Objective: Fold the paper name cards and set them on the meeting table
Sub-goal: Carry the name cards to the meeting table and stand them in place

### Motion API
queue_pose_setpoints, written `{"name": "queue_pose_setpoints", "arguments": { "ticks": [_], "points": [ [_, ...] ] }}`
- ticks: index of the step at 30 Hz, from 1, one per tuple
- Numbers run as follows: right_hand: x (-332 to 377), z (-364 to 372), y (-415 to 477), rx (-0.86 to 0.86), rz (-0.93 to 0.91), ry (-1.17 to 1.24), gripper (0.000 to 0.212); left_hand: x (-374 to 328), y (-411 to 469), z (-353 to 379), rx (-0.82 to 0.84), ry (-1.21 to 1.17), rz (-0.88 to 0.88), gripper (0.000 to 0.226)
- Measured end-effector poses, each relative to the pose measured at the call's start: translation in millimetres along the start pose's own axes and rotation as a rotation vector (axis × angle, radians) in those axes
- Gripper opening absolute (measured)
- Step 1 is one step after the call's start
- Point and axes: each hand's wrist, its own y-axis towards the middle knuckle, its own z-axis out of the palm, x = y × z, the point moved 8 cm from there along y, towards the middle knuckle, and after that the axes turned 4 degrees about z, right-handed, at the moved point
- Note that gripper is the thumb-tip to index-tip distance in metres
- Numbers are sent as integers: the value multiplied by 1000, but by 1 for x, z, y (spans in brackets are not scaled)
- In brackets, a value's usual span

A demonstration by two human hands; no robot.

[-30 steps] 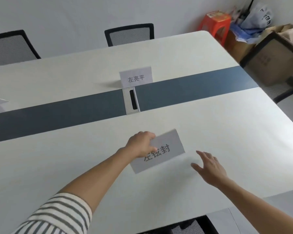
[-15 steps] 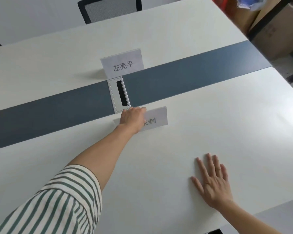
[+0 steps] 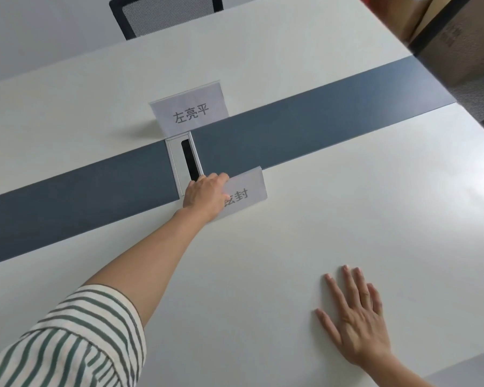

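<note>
In the middle of the frame, the left hand holds the left end of the near name card, with its fingers curled over the top edge. This folded card sits on the white table, at the near edge of the dark strip and just beside the silver cable box. The far name card stands higher in the frame, across the strip. At the lower right, the right hand lies flat on the table, fingers straight and spread, holding nothing. A striped sleeve fills the lower left. A chair is at the top.
</note>
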Motion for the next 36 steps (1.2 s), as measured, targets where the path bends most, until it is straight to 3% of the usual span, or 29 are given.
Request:
{"name": "queue_pose_setpoints", "arguments": {
  "ticks": [7, 12, 17, 20, 23, 27, 32, 36],
  "points": [
    [-1, 1, 1, -9, -3, -18, 76, 4, -16, -7, -1, 51, 9, 61],
    [0, 0, 0, 11, -2, -22, 76, -19, -67, -38, -170, -107, 15, 41],
    [4, -9, -2, 91, -13, -5, 77, -30, -163, -22, -25, -552, -142, 24],
    [7, -26, -4, 180, -20, 55, 73, -40, -232, 0, 96, -675, -204, 23],
    [2, -47, -20, 247, -8, 250, 54, -57, -305, 22, 239, -746, -261, 27],
    [-6, -55, -76, 428, -55, 390, 42, -86, -404, 40, 293, -875, -344, 28],
    [-18, -68, -146, 507, -194, 472, 20, -121, -509, 52, 115, -1156, -599, 19],
    [-17, -71, -195, 581, -254, 596, 12, -156, -597, 57, -114, -1364, -809, 49]
  ]
}}
